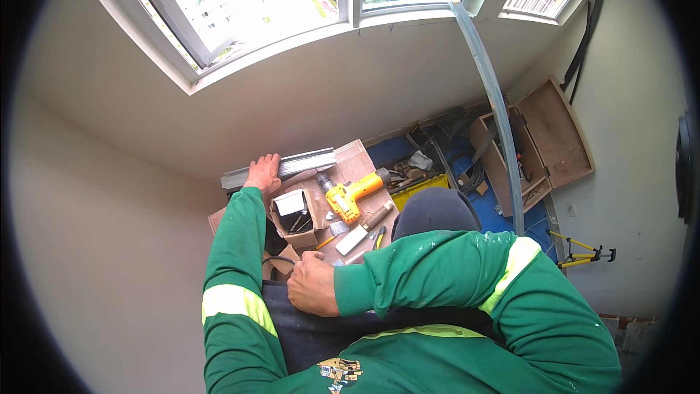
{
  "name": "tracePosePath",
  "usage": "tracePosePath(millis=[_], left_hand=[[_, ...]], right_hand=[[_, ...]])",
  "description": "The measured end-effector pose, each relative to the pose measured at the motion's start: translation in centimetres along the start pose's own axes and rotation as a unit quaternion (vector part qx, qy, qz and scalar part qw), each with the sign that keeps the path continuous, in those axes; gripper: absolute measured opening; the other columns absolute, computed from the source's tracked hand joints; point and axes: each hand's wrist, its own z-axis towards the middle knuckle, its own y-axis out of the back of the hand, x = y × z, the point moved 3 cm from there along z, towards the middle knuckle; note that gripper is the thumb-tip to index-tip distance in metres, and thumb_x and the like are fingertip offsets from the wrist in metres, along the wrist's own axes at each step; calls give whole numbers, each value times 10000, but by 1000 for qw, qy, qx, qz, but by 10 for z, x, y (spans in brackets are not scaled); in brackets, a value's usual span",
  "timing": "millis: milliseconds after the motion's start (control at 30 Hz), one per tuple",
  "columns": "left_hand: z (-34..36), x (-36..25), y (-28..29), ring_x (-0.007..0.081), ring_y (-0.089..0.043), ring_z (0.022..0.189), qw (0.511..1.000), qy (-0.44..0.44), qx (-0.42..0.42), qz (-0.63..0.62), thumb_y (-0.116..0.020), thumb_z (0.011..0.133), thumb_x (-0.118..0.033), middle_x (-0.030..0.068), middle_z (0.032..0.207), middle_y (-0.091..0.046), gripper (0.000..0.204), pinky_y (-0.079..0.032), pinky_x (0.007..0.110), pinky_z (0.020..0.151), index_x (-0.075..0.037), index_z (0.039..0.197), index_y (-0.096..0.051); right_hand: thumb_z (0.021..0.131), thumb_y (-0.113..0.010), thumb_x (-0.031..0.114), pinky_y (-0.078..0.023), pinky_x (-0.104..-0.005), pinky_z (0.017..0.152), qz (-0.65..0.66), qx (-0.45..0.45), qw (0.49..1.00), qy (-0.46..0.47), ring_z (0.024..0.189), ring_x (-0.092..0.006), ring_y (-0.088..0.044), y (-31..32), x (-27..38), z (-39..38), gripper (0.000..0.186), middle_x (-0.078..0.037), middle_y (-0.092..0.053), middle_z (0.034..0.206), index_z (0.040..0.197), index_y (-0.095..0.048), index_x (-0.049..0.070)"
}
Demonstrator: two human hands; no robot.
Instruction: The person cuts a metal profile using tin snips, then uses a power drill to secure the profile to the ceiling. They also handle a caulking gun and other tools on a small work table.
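Observation:
My left hand has its fingers wrapped over silvery metal channels lying along the far left of a cardboard-topped surface. My right hand is curled closed lower down, beside a black cable; what its fingers hold is hidden. Between and beyond the hands are an open carton of dark small items, a yellow cordless drill, a pencil, a pale block and yellow-handled pliers.
An open wooden box sits at right beside a yellow tool bin. A long metal strip leans on the windowsill. A yellow tripod stands by the right wall. A dark rounded cloth-covered shape is just beyond my right arm.

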Motion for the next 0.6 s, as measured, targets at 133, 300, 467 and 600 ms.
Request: tracePosePath(millis=[133, 300, 467, 600], left_hand=[[0, 0, 0, 365, -599, 1267, 1000, -2, 1, -1, -692, 775, -143, 157, 1286, -617, 555, -477, 594, 1038, -82, 1302, -528], [-1, 0, 1, 364, -594, 1278, 1000, 3, 10, -3, -690, 772, -143, 156, 1286, -616, 556, -475, 593, 1043, -82, 1300, -528], [-2, 1, 2, 364, -594, 1274, 1000, 11, 16, -3, -690, 770, -137, 156, 1287, -615, 558, -475, 590, 1045, -82, 1301, -528], [-4, 1, 1, 369, -599, 1264, 1000, 3, 1, -9, -688, 771, -131, 159, 1278, -622, 555, -477, 587, 1042, -80, 1301, -529]], right_hand=[[953, -613, 241, -502, -554, 679, -19, -8, 1000, 5, 812, -282, -698, 1, 0, 0, 245, -74, -747, 843, 928, -799, 83], [954, -615, 242, -500, -555, 680, -8, 5, 1000, 7, 808, -284, -699, 1, -1, 0, 245, -75, -749, 850, 929, -799, 83], [956, -615, 245, -497, -554, 683, 2, 8, 1000, 6, 805, -280, -700, -1, -1, 1, 242, -66, -750, 847, 924, -800, 94], [960, -611, 249, -498, -554, 683, -6, -5, 1000, 1, 808, -277, -706, -4, -1, 1, 244, -61, -750, 841, 916, -800, 100]])
